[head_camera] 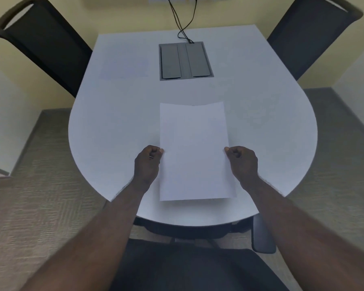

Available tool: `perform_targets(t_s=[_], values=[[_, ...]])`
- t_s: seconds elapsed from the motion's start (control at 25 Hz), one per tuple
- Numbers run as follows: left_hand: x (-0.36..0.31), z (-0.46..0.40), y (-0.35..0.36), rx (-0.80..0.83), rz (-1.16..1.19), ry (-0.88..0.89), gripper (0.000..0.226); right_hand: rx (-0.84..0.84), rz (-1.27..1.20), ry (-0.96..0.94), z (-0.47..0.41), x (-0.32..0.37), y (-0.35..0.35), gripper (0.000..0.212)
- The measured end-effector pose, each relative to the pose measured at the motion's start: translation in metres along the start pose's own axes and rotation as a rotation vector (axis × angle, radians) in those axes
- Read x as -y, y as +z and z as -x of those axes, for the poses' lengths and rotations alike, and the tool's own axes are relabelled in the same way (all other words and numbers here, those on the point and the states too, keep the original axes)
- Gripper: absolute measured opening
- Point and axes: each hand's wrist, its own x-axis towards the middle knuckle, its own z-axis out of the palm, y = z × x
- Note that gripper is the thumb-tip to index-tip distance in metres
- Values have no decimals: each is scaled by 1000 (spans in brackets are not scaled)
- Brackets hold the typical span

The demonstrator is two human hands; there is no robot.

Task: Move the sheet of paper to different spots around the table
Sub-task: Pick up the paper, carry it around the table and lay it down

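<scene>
A blank white sheet of paper (pixel 194 152) is in portrait position over the near middle of the white rounded table (pixel 114 122). My left hand (pixel 148 162) pinches its left edge between thumb and fingers. My right hand (pixel 243 161) pinches the right edge at the same height. The sheet's far edge curves slightly, and a thin shadow runs under its near edge, so it seems lifted a little off the tabletop.
A grey cable hatch (pixel 185 60) is set into the table's far middle, with black cables (pixel 183 22) running up to the wall. Dark chairs stand at the far left (pixel 42 43) and far right (pixel 307 36). A dark seat (pixel 189 267) lies below the near edge.
</scene>
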Motion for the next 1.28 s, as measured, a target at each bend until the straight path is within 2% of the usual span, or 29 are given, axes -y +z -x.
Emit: perform_targets(t_s=[0.4, 1.28], values=[[49, -45, 16, -20, -77, -40, 20, 52, 75, 81, -22, -41, 48, 22], [101, -55, 38, -36, -204, -171, 19, 125, 258, 153, -34, -66, 72, 24]])
